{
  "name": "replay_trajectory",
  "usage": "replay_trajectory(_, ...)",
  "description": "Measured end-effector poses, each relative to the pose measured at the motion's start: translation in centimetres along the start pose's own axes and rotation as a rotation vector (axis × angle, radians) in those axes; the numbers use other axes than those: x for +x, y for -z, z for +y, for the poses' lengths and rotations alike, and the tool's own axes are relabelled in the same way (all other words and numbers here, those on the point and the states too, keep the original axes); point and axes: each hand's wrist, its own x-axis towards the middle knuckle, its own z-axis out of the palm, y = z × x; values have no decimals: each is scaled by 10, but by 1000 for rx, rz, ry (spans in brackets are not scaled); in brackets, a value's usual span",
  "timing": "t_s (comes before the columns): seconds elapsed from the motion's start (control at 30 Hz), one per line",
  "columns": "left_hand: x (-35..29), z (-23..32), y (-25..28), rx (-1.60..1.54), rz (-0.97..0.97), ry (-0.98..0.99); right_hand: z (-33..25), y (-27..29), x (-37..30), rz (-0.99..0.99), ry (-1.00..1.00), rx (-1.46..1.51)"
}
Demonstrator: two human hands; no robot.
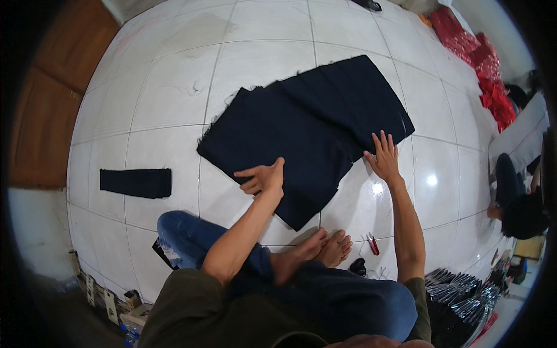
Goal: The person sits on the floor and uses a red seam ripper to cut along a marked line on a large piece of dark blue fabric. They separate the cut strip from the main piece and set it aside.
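Note:
A large piece of dark navy fabric (290, 127) lies spread on the white tiles in front of me, folded over itself, with frayed threads along its far left edge. My left hand (264, 177) is over its near left part, fingers apart, thumb up, holding nothing. Whether that hand touches the cloth I cannot tell. On the fabric's right near edge rests my right hand (383, 156), its fingers spread flat. Off to the left lies a narrow folded strip of dark cloth (136, 183), apart from both hands.
Near my bare feet (316, 249) lie small red-handled thread snips (372, 244) and a small black object (358, 267). Shiny black packages (461, 298) pile up at lower right. Red plastic packages (464, 46) line the far right wall, near another person (513, 197). A brown wooden door (49, 110) stands left.

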Motion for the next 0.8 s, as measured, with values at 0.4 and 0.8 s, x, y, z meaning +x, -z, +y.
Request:
replay_trajectory(0.4,130,252,-76,862,-59,-1264,-194,6,-67,-128,233,893)
replay_trajectory(0.8,55,264,-227,397,331,-1968,-99,39,-88,-126,-14,374)
